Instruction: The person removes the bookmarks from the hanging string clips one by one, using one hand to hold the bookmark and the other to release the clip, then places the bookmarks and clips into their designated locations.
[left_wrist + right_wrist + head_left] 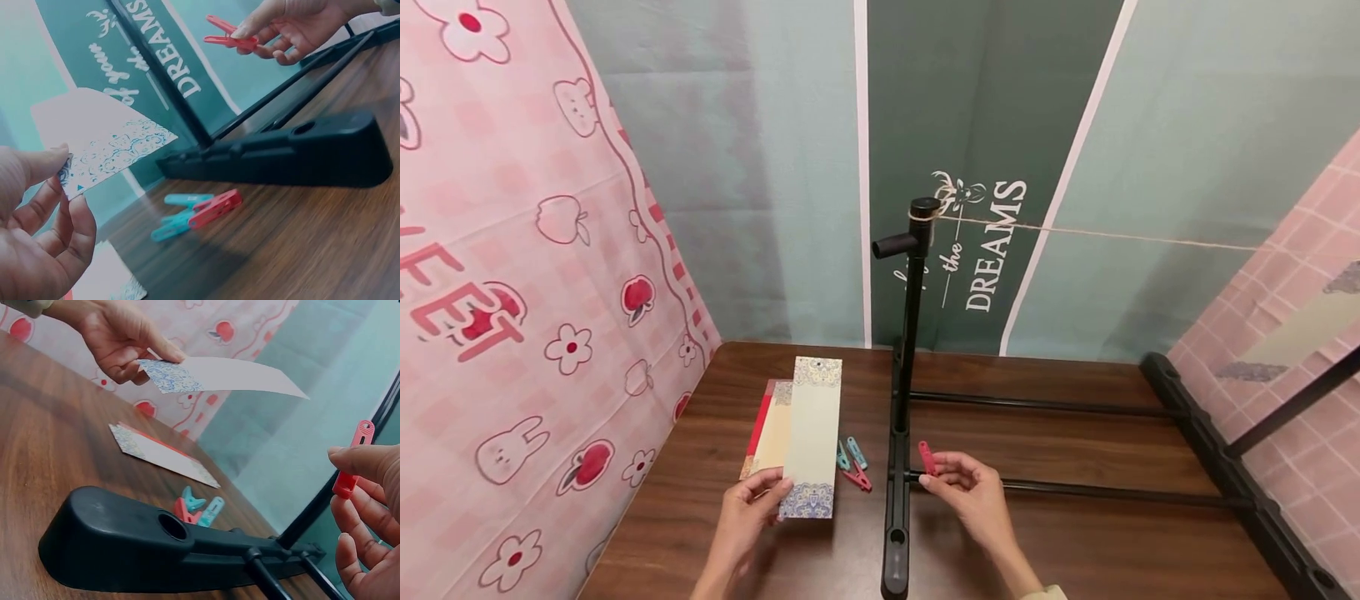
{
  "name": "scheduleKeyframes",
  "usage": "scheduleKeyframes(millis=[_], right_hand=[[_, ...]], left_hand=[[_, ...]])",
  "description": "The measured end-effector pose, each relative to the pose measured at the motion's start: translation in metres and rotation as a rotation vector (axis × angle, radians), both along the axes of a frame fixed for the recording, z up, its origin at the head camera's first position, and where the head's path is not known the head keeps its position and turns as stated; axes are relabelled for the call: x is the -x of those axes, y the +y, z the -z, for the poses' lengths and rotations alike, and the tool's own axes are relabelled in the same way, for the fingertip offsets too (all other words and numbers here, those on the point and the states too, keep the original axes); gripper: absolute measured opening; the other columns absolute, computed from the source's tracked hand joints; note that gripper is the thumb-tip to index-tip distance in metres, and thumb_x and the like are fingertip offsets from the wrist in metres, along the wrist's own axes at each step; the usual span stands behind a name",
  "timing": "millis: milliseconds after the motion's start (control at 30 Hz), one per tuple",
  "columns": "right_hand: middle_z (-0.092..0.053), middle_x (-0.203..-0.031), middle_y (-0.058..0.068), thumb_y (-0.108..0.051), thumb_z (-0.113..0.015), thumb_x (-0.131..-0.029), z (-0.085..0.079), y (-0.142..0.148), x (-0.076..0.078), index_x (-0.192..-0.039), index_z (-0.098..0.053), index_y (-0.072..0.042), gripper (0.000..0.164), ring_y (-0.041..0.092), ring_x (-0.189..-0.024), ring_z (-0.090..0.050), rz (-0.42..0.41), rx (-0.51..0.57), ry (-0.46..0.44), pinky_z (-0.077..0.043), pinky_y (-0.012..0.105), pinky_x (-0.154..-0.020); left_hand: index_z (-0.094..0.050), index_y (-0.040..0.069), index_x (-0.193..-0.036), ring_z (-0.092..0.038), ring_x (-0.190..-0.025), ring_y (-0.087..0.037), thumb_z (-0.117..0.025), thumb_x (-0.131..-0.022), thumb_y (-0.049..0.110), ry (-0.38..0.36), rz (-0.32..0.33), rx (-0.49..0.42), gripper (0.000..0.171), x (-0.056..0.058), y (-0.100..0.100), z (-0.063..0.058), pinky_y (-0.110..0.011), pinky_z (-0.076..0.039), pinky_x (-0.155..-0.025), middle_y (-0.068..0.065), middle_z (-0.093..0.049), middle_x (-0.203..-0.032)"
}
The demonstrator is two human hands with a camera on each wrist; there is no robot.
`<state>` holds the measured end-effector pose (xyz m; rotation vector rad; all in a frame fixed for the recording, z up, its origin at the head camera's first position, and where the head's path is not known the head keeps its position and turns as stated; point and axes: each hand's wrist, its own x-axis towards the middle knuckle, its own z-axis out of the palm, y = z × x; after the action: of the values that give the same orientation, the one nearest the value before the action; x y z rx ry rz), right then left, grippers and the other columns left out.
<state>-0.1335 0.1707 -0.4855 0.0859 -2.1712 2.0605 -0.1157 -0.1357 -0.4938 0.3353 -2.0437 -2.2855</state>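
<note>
My left hand [751,508] pinches a long cream paper card [815,425] by its lower left edge, thumb on top. Lacy blue patterning covers the card's near end, with a similar band at the far end. In the right wrist view the card [231,374] hangs above the table, bowed slightly. My right hand [966,496] pinches a red clothespin [927,458] between thumb and fingers, beside the black rack's foot [897,508]. The left wrist view shows that clothespin [231,36] with its two legs spread apart. More cards [770,433] lie on the table beyond the left hand.
Teal and red clothespins [854,462] lie in a small pile left of the rack's foot. A black post [913,333] rises from it, with a twine [1097,234] tied at its top and stretched rightward. A patterned card [1292,333] hangs at far right.
</note>
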Motion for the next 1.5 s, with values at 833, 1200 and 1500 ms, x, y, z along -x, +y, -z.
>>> scheduleKeyframes(millis=[833,1200,1500], right_hand=[[-0.067,-0.083,0.011,0.004,-0.082,-0.073,0.018,-0.035,0.017,-0.099,-0.070,0.002,0.028,0.016,-0.067,-0.062,-0.099,-0.175,-0.053,-0.053,0.023,-0.061],[-0.068,-0.080,-0.002,-0.010,-0.085,-0.074,0.026,-0.042,0.028,-0.095,-0.072,-0.006,0.025,0.008,-0.066,-0.062,-0.205,-0.377,0.062,-0.052,0.022,-0.056],[-0.068,-0.079,-0.002,-0.004,-0.083,-0.074,0.036,-0.052,0.041,-0.093,-0.071,-0.005,0.022,0.006,-0.065,-0.061,-0.266,-0.432,0.127,-0.052,0.021,-0.058]], left_hand=[[-0.068,-0.010,-0.105,-0.052,-0.057,-0.008,-0.075,-0.084,0.001,-0.062,-0.148,0.086,0.025,0.018,-0.037,0.017,-0.022,-0.049,-0.049,0.002,-0.065,-0.080],[-0.070,-0.009,-0.103,-0.050,-0.049,-0.008,-0.076,-0.083,0.003,-0.044,-0.141,0.139,0.024,0.028,-0.051,0.026,-0.020,-0.046,-0.044,0.001,-0.065,-0.074],[-0.066,-0.012,-0.108,-0.053,-0.056,-0.007,-0.075,-0.084,0.003,-0.080,-0.147,0.158,0.030,0.030,-0.061,0.036,-0.021,-0.049,-0.048,-0.002,-0.068,-0.077]])
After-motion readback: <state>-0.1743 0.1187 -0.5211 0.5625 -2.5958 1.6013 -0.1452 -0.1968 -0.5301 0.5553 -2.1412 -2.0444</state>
